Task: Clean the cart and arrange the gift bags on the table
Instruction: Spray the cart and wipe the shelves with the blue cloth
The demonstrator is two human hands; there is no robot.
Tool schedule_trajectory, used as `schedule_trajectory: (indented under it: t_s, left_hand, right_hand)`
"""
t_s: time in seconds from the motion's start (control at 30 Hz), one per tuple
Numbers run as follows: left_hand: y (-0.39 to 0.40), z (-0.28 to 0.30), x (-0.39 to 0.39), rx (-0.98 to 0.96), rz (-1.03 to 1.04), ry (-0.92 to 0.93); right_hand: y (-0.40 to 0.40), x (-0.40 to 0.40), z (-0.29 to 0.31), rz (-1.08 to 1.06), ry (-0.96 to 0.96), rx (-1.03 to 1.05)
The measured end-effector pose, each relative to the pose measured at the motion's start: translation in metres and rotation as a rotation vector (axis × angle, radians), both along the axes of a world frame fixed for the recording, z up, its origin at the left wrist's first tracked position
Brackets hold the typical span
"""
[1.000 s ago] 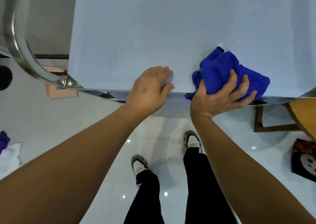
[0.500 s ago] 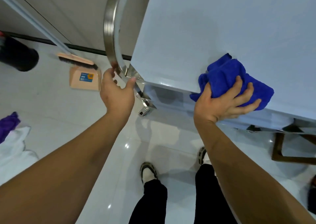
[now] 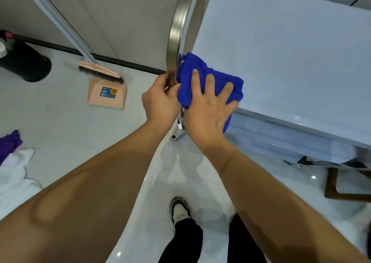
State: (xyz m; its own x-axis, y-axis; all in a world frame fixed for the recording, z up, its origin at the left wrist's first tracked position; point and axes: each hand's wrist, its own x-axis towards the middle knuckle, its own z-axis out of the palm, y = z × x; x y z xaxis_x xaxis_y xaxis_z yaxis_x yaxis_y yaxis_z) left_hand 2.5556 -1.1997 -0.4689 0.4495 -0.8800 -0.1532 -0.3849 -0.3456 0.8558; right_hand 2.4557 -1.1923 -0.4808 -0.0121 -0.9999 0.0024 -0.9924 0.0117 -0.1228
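Blue terry cloth [image 3: 208, 78] at the pale blue cart's [image 3: 291, 58] corner, centre frame.
Right hand [image 3: 206, 110] presses it flat, fingers spread; left hand [image 3: 158, 100] grips the curved steel handle [image 3: 175, 32].

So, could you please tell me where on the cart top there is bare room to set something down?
The cart top is bare from beyond the blue cloth to its far and right edges. The near-left corner is crowded: the right hand presses the cloth there, and the left hand holds the steel handle.
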Motion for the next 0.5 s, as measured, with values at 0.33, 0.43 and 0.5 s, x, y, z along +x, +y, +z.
schedule_trajectory:
  t_s: [0.33, 0.43, 0.5]
  left_hand:
    - [-0.007, -0.006, -0.018, 0.040, 0.041, -0.091]
    - [-0.006, -0.001, -0.032, 0.082, 0.113, -0.093]
    - [-0.005, 0.004, -0.039, 0.106, 0.148, -0.141]
  right_hand:
    - [-0.012, -0.076, -0.013, 0.225, 0.172, -0.248]
    - [-0.001, -0.131, -0.018, 0.176, 0.187, -0.254]
    - [0.009, -0.174, -0.021, 0.132, 0.202, -0.261]
